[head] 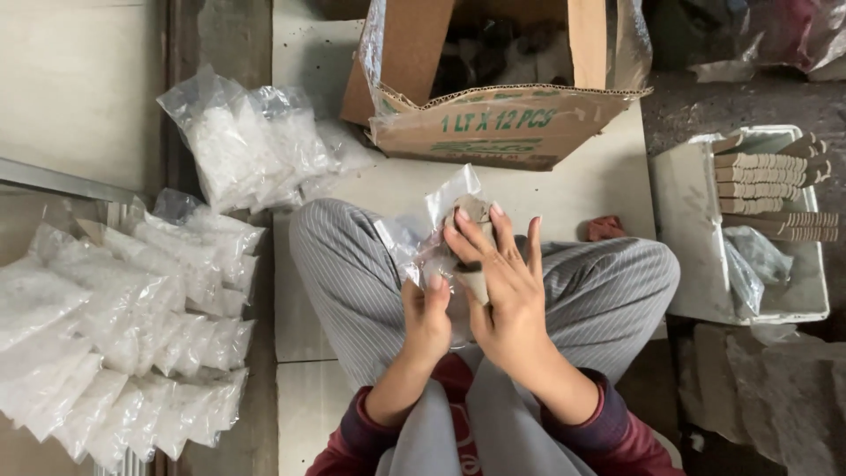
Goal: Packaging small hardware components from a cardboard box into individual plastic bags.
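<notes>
Floor (pixel 582 189): pale tiles, dull daylight, no hard shadows. Landmark is the open cardboard box (pixel 493 123) at top centre, lined with clear plastic. Left of the box: a small heap of clear bags of white material (pixel 251 145); further left and lower, a bigger pile of filled bags (pixel 132 335). Right of the box: a white tub (pixel 749 229) with stacked tan cards. Beyond the tub, rough dark ground (pixel 723 101).

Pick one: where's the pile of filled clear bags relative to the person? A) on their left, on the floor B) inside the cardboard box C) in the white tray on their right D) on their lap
A: the filled clear bags lie heaped on the floor at the person's left, while the left hand and right hand hold one small clear bag over the lap.
</notes>
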